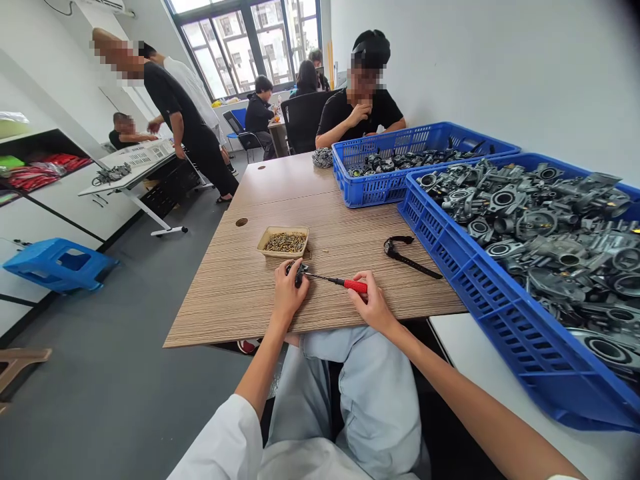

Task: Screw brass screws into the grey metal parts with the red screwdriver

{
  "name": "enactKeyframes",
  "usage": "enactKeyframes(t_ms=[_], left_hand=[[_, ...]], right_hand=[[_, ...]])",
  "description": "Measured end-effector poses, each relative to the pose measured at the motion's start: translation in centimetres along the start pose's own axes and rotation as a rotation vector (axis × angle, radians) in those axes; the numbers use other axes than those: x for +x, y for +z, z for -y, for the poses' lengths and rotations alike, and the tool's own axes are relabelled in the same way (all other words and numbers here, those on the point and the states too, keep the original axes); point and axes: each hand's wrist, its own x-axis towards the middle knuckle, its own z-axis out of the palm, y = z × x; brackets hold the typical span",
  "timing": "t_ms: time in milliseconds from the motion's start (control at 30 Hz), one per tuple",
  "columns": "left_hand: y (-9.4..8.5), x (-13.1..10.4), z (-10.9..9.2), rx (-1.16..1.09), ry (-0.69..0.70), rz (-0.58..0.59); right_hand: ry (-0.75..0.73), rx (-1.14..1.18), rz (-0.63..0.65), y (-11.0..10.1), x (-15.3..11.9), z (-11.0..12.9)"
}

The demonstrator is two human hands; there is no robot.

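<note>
Near the front edge of the wood-grain table (220,293), my left hand (289,291) is closed around a small dark metal part (301,273). My right hand (373,303) grips the red handle of a screwdriver (354,285). The screwdriver lies nearly level, and its shaft points left with the tip at the metal part. Just beyond my left hand is a beige tray (261,248) full of small brass-coloured screws (285,243). A few loose screws lie to the right of the tray.
A black wristwatch (400,256) lies right of my right hand. Two blue crates (370,193) (500,320) of metal parts line the right side. A person in black (335,120) sits across the table. Others stand or sit farther back. A blue stool (60,263) is at left.
</note>
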Motion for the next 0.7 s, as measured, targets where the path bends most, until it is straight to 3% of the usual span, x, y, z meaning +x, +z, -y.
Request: enactKeyframes(t_ms=[500,700], left_hand=[[0.1,-0.01,0.08,-0.001,0.001,-0.013],[0.07,0.04,0.01,0.002,-0.005,-0.008]], right_hand=[[0.174,0.06,0.009,-0.05,0.15,-0.05],[0.167,0.058,0.002,0.02,0.14,0.1]])
